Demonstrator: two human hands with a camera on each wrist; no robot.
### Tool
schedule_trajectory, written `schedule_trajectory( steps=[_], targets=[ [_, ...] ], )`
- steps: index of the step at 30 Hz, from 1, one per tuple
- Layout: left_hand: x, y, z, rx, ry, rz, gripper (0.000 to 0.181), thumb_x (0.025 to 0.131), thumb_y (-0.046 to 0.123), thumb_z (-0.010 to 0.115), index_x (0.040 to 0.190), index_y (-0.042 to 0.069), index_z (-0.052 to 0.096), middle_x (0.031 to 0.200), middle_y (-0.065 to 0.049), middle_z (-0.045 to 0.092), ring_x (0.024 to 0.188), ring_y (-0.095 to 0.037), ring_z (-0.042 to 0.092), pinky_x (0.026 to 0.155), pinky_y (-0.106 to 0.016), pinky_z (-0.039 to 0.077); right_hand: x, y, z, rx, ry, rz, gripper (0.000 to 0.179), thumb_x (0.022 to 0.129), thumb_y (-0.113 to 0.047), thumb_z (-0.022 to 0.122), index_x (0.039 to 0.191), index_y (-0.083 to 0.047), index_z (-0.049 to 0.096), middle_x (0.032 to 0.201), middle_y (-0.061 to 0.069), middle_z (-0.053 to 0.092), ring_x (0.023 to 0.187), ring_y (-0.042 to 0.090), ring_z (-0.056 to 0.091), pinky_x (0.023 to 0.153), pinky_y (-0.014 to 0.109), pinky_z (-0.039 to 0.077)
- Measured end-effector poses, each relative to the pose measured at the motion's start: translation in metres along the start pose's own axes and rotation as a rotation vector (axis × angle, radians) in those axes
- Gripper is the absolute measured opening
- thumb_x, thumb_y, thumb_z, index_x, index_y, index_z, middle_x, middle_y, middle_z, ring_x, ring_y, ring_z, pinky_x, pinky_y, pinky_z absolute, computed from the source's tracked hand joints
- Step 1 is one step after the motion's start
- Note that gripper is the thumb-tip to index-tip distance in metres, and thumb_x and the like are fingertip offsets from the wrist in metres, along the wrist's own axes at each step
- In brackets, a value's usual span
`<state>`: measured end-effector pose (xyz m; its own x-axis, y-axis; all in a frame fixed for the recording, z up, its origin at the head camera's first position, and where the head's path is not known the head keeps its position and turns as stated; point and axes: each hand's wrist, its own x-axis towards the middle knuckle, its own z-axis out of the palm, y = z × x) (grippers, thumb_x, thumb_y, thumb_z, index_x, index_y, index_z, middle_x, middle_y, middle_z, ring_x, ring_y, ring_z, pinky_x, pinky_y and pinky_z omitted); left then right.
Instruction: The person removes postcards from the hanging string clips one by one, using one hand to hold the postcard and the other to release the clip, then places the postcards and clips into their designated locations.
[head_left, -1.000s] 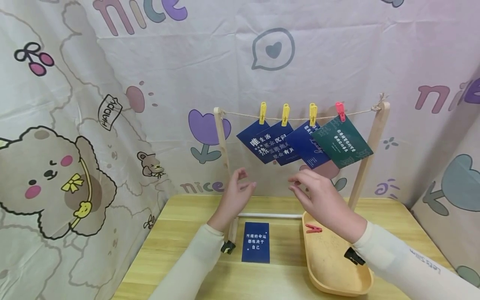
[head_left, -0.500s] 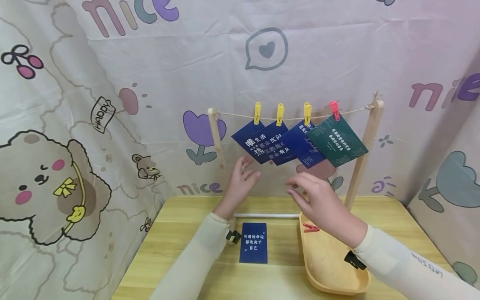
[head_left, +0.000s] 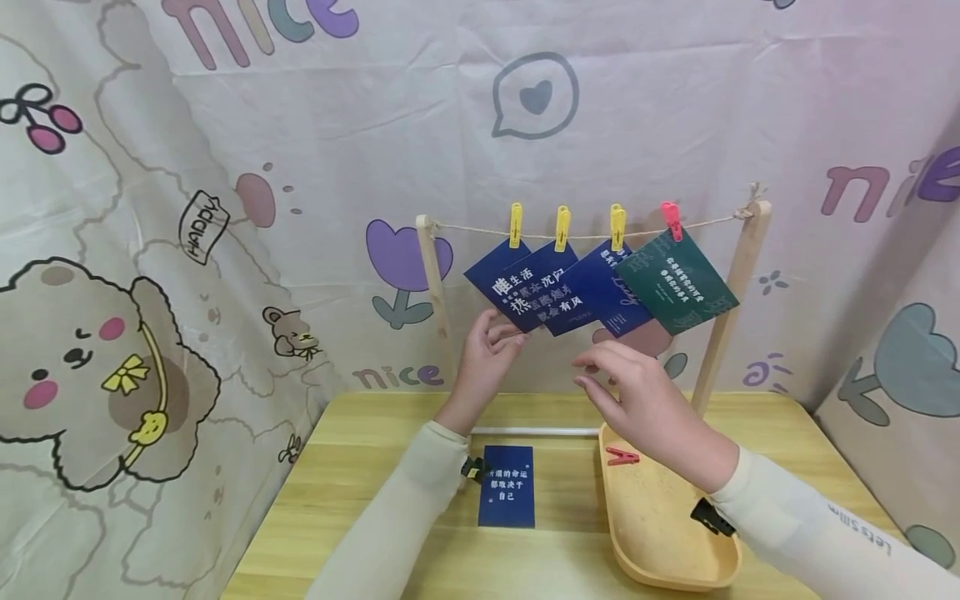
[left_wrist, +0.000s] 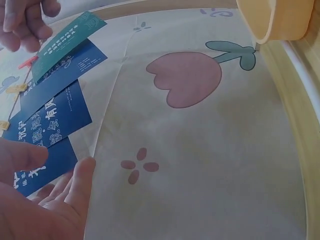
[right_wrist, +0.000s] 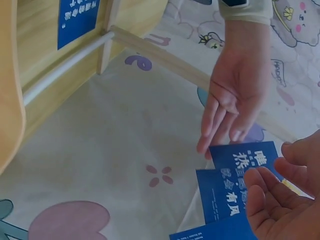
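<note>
Apparently because a yellow clip (head_left: 516,225) nipped its top corner, the leftmost blue card (head_left: 497,279) hung diagonally below the string (head_left: 472,229). Well under the string, the left hand (head_left: 486,360) spanned that card's lower corner without clenching, contact unclear; the right hand (head_left: 647,396) held nothing.

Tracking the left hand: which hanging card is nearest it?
The head view's leftmost hanging blue card, its lower corner by the left hand; the other three hang farther right.

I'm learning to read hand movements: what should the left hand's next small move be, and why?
Perhaps gently pinch the leftmost hanging card with the left hand: the hand is at the card's lower corner, thumb and fingers apart.
</note>
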<state>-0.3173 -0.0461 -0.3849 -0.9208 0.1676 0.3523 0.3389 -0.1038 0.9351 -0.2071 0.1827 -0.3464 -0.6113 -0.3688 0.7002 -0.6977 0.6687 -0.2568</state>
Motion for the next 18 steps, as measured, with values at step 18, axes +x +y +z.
schedule_trajectory(
  steps=[18],
  targets=[
    [-0.014,0.007,-0.001,0.079,0.041,0.072,0.031,0.102,0.002,0.072,0.132,0.001,0.065,0.116,-0.019,0.079,0.1,-0.03,0.08,0.084,-0.029,0.066,0.091,-0.023,-0.035,-0.035,0.031,-0.062,0.022,0.102,-0.005,0.075,0.124,-0.004,0.075,0.118,0.011,0.078,0.087,0.018,0.072,0.073,0.039,0.062]
  ],
)
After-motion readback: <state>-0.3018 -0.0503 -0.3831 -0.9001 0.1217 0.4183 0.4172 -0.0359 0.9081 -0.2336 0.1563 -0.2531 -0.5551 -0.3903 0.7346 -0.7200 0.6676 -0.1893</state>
